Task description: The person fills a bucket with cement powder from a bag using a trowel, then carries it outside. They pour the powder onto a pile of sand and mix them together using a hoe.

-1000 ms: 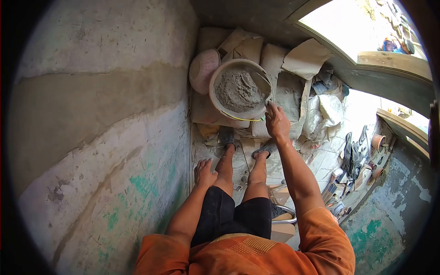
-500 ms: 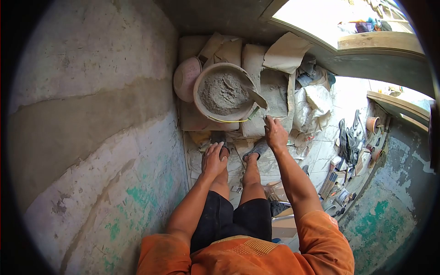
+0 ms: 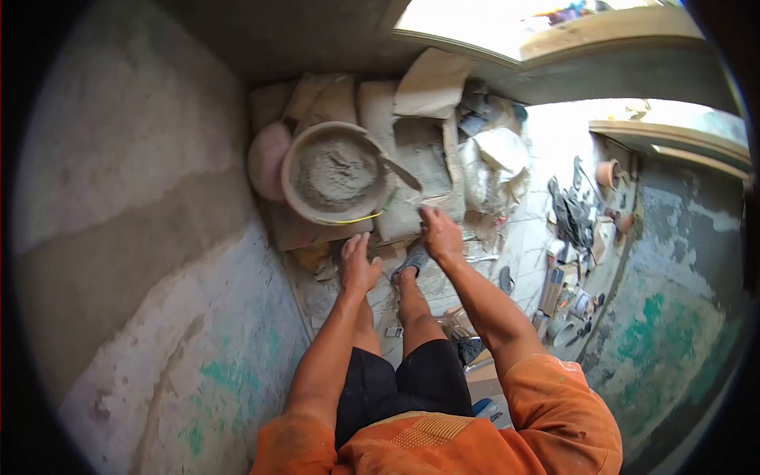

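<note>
A round bucket holds grey powdery cement. Across its right rim lies a trowel, its blade end reaching over an opened cement bag. A thin yellow handle hangs along the bucket's near side. My left hand is just below the bucket with its fingers stretched and apart, holding nothing. My right hand is at the near edge of the opened bag, empty, its fingers loosely bent.
A pink basin leans between the bucket and the left wall. White sacks lie right of the opened bag. Tools and dark plastic line the tiled floor by the right wall. A window ledge is above.
The view has swung, shifting the bucket and bags left in the picture. My left hand has moved forward from by my leg toward the bucket. My right hand stays near the opened bag.
</note>
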A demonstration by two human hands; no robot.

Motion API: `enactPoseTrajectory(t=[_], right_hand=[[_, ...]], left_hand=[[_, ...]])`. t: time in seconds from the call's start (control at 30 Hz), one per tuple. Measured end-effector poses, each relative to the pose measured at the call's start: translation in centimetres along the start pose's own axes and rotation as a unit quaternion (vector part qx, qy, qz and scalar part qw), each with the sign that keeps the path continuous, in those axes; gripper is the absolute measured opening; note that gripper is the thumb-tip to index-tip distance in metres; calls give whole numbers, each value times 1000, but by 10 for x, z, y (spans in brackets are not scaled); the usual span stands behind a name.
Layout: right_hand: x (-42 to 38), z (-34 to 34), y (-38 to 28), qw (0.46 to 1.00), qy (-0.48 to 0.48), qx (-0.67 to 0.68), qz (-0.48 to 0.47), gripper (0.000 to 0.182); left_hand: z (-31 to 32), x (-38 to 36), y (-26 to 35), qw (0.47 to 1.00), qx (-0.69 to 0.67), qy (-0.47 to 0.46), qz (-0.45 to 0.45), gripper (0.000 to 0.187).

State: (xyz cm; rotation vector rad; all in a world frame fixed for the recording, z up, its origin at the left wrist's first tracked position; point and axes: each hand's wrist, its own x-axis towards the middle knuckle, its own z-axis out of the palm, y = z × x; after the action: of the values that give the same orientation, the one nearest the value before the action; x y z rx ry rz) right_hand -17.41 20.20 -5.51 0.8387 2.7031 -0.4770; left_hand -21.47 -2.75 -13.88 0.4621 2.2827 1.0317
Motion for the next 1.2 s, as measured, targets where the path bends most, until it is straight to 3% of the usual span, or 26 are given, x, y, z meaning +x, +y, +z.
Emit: enactPoseTrajectory(t=[0.13, 0.2, 0.23, 0.27, 0.3, 0.33, 0.37, 0.43, 0.5, 0.53, 0.57, 0.6, 0.7, 0.73, 0.77, 0.8, 0.9, 1.0, 1.03, 1.1, 1.13, 1.17, 1.2], right_hand=[[32, -40, -55, 997, -56, 23, -50, 28], [70, -49, -90, 992, -53, 27, -112, 26], [90, -52, -110, 992, -33, 26, -122, 24], [114, -68, -135, 986, -86, -23, -143, 26], [135, -73, -160, 980, -113, -74, -146, 22], [156, -84, -184, 958, -124, -163, -199, 24], [163, -109, -206, 955, -147, -178, -187, 23], [170, -138, -220, 977, -158, -84, -116, 21], [149, -160, -192, 994, -64, 38, -81, 23], [132, -165, -176, 990, 14, 138, -17, 25], [121, -162, -155, 990, 12, 143, -12, 24], [97, -171, -133, 995, 11, 89, -40, 24], [21, -162, -49, 992, -34, 116, 30, 43], [-11, -145, -10, 992, -23, 117, 42, 52], [-46, -128, 29, 991, 55, 119, 22, 48], [-81, -140, 53, 983, -48, 111, 135, 51], [-206, -134, 133, 944, -36, 135, 300, 54], [-345, -103, 201, 908, -2, 109, 405, 59], [-382, -98, 210, 894, -4, 81, 441, 61], [-438, -103, 208, 839, -1, 146, 525, 55], [-469, -85, 217, 853, 51, 157, 495, 53], [-494, -67, 224, 835, 70, 193, 510, 53], [-516, -40, 233, 828, 90, 190, 519, 52]], left_hand=[[25, 40, -6, 993, 101, -63, -2, 78], [40, 58, -20, 990, 94, -80, 68, 77], [32, 73, 3, 980, 79, -178, 40, 74], [23, 79, 30, 957, 75, -280, 6, 71], [22, 77, 35, 944, 81, -318, 6, 70], [31, 75, 44, 942, 87, -325, 16, 70], [34, 79, 48, 946, 92, -310, 17, 69], [43, 80, 55, 960, 122, -253, -7, 68], [46, 81, 64, 970, 144, -191, -44, 67], [43, 80, 67, 971, 157, -168, -64, 66], [45, 84, 74, 973, 161, -147, -82, 65], [45, 91, 79, 973, 164, -132, -99, 65], [45, 105, 83, 954, 207, -155, -155, 64], [50, 107, 74, 960, 191, -126, -162, 71], [56, 109, 65, 965, 173, -99, -169, 77], [48, 111, 72, 959, 189, -118, -176, 72], [44, 114, 71, 948, 221, -136, -186, 64], [32, 128, 68, 941, 257, -142, -170, 57], [26, 130, 68, 936, 280, -153, -149, 52], [10, 122, 71, 935, 286, -148, -150, 51], [-5, 125, 74, 938, 282, -135, -152, 50], [-14, 134, 40, 956, 252, -112, -100, 58], [-50, 148, 15, 971, 149, -122, -143, 61]])
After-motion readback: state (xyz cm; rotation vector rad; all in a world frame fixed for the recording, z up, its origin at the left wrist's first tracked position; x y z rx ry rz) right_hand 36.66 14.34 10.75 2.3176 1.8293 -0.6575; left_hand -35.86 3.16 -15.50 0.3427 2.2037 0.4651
